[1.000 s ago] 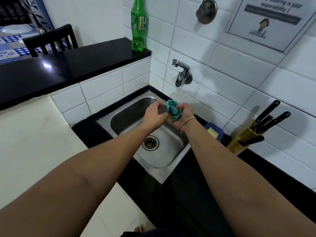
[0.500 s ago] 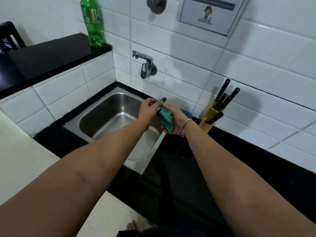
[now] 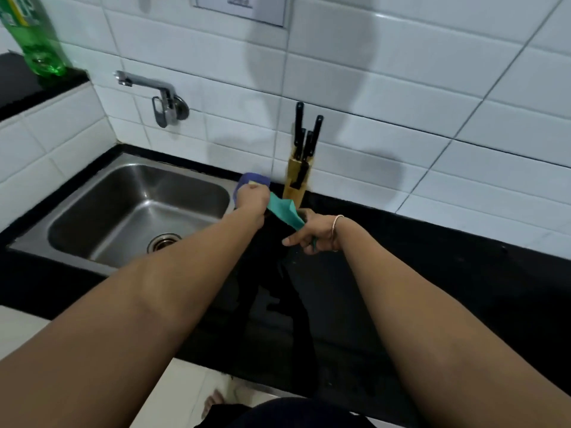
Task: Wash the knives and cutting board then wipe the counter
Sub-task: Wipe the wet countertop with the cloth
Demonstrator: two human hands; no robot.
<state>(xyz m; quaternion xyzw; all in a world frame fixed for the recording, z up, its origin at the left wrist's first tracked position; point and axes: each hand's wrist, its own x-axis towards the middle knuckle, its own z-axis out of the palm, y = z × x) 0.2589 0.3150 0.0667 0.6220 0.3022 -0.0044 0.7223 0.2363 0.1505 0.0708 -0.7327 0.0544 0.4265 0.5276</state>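
A teal cloth [image 3: 285, 211] is stretched between my two hands above the black counter [image 3: 448, 282], just right of the steel sink [image 3: 139, 208]. My left hand [image 3: 254, 197] grips its upper end near the sink's back right corner. My right hand [image 3: 310, 234], with a bangle on the wrist, holds the lower end in curled fingers. Black-handled knives [image 3: 306, 134] stand in a wooden block [image 3: 297, 180] against the tiled wall, right behind the cloth. No cutting board is in view.
A wall tap [image 3: 154, 94] sticks out over the sink. A blue dish with a yellow sponge [image 3: 251, 179] sits behind my left hand. A green bottle [image 3: 34, 41] stands on the raised black ledge at the left. A bare foot [image 3: 213, 403] shows on the floor.
Both hands moved right, from over the sink to above the counter, and drew apart, pulling the bunched cloth out into a strip. My view swung right and down.
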